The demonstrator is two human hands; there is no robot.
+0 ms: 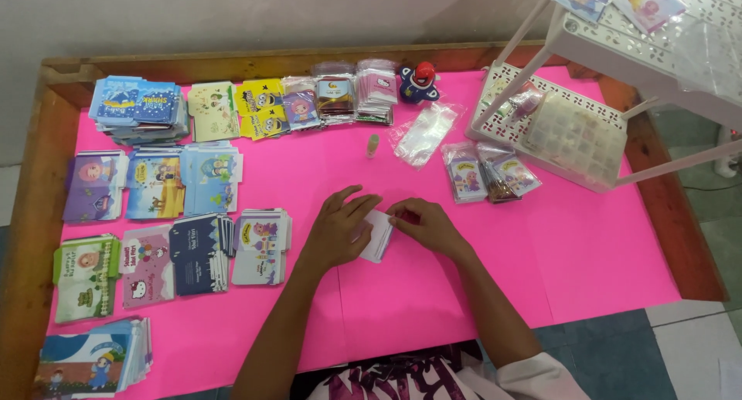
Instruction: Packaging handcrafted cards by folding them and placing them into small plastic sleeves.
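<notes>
Left hand (342, 228) lay flat, fingers spread, pressing small white envelope (379, 234) at middle of pink desk (587, 253). Right hand (423, 224) pinched its edge. Filled clear packs (488, 172) sat upper right. Many card stacks (154, 214) at left looked still unpacked.

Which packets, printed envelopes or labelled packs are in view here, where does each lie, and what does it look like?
Small white envelope: under both hands, table centre, rectangular.
Printed envelope stacks: left of table, blue, purple, green, cartoon figures.
Yellow envelope stack: back row, cartoon faces.
Clear-wrapped packs: back centre, glossy, pink and brown.
Clear-wrapped bundles: right of centre, beside the white rack.
Empty clear bags: behind the hands, crinkled.
</notes>
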